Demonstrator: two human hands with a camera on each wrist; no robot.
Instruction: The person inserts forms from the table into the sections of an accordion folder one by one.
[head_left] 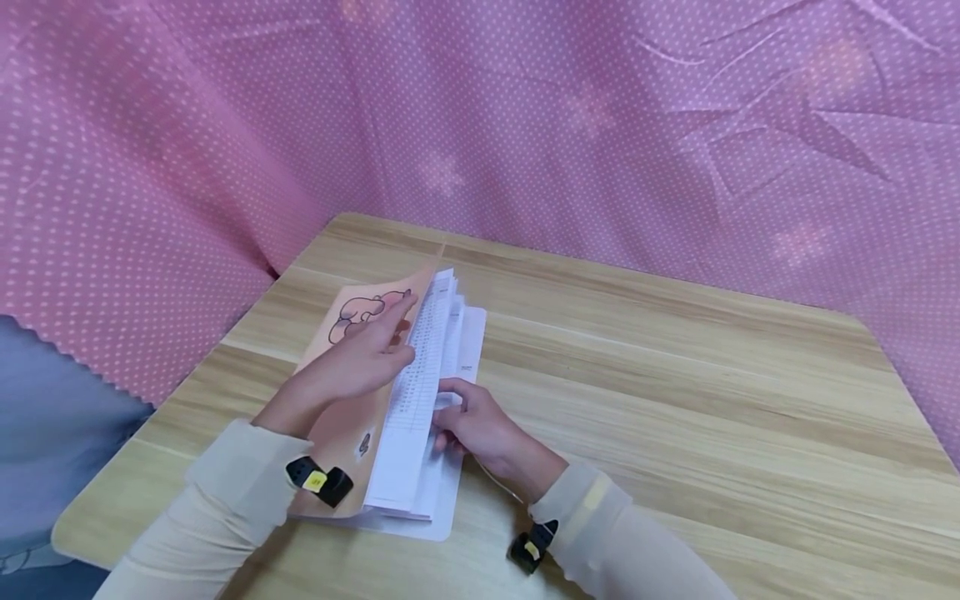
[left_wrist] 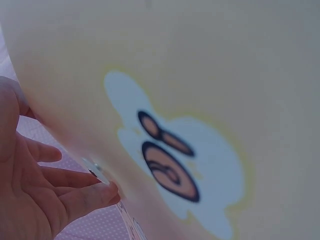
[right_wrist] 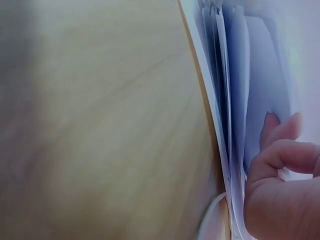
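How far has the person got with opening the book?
Done: the peach cover is lifted off the pages. In hand: the left hand holds the cover and some pages up, and the right hand has its fingers tucked among the lower pages. Left: the book is not yet flat open on the table.

Booklet pages (head_left: 422, 367) carry printed rows, too small to read.

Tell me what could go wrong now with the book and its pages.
The left hand only props the cover up with straight fingers, so it may fall shut. The right hand curls round thin pages, which could crease or tear. The book lies near the table edge and might slide off.
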